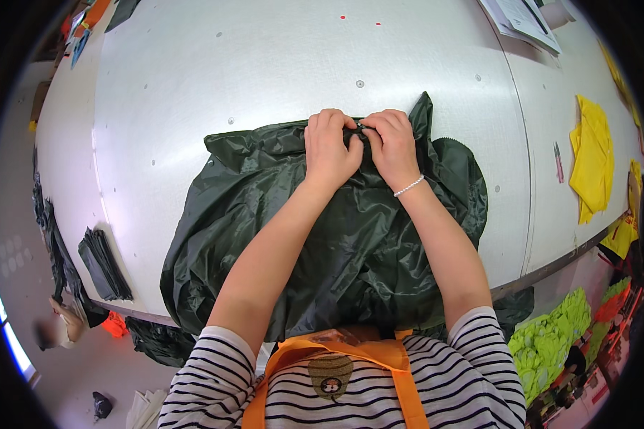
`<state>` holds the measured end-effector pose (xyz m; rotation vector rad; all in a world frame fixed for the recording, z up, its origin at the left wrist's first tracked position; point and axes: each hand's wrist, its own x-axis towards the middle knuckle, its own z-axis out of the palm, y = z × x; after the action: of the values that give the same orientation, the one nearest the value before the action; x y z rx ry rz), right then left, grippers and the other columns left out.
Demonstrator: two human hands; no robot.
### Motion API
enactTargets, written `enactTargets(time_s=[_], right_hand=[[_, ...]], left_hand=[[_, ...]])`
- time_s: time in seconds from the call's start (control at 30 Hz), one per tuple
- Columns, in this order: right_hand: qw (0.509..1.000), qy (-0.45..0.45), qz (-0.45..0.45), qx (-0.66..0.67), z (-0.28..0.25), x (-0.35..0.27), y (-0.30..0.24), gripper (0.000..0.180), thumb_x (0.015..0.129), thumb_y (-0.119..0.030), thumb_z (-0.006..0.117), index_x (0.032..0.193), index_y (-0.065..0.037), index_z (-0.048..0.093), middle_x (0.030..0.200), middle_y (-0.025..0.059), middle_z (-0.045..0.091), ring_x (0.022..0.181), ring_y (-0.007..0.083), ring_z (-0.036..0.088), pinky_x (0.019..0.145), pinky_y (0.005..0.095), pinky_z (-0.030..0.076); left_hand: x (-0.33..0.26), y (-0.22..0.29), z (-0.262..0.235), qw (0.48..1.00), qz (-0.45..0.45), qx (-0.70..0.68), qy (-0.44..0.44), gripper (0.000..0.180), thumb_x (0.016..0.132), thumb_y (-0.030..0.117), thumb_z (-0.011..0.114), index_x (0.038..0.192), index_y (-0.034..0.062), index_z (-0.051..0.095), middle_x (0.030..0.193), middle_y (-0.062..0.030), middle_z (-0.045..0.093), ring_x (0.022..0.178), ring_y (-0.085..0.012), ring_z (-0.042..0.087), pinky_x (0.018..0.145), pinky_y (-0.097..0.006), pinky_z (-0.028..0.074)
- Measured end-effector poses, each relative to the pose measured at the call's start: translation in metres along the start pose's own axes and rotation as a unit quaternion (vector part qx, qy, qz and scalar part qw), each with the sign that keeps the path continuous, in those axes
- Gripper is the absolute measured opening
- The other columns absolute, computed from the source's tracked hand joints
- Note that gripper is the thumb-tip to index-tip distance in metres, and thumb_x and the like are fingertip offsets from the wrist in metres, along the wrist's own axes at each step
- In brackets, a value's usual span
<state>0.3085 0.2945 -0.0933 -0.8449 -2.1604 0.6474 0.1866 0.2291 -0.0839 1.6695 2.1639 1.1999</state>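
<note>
The person wears a short-sleeved top with narrow black and white stripes, the sleeves ending above the elbows so both forearms are bare. Over it sits an orange apron [379, 357] with broad straps running up over the chest. A small round patch [330, 375] in olive and brown lies between the straps. A thin bracelet [408, 186] of small white beads circles the right wrist.

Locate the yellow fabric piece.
Head view, far right: the yellow fabric lies on the white table, right of the dark green garment, beside a small pink tool.
</note>
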Motion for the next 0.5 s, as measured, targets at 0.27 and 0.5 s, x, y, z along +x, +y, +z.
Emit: enactTargets(time_s=[0.27, 0.5], right_hand=[[1.0, 0.015, -0.013, 0.011, 0.0, -0.001, 0.002, 0.014, 0.074, 0.0, 0.066, 0.088, -0.004, 0.063, 0.09, 0.0069, 0.062, 0.092, 0.0276, 0.055, 0.083, 0.037, 0.045], [1.0, 0.007, 0.003, 0.009, -0.004, -0.003, 0.004, 0.014, 0.074, -0.001, 0.068, 0.087, -0.005, 0.064, 0.088, 0.0058, 0.063, 0.091, 0.0266, 0.055, 0.08, 0.0357, 0.047]], left_hand=[[0.004, 0.002, 0.004, 1.0, -0.003, 0.025, -0.013, 0.008, 0.079, 0.009, 0.065, 0.082, 0.0066, 0.058, 0.09, -0.0065, 0.058, 0.086, -0.0272, 0.05, 0.076, -0.039, 0.039], [0.004, -0.001, -0.013, 0.997, 0.006, 0.075, 0.002, 0.007, 0.079, 0.006, 0.063, 0.08, 0.0052, 0.057, 0.096, -0.0072, 0.058, 0.09, -0.0283, 0.051, 0.078, -0.039, 0.039]])
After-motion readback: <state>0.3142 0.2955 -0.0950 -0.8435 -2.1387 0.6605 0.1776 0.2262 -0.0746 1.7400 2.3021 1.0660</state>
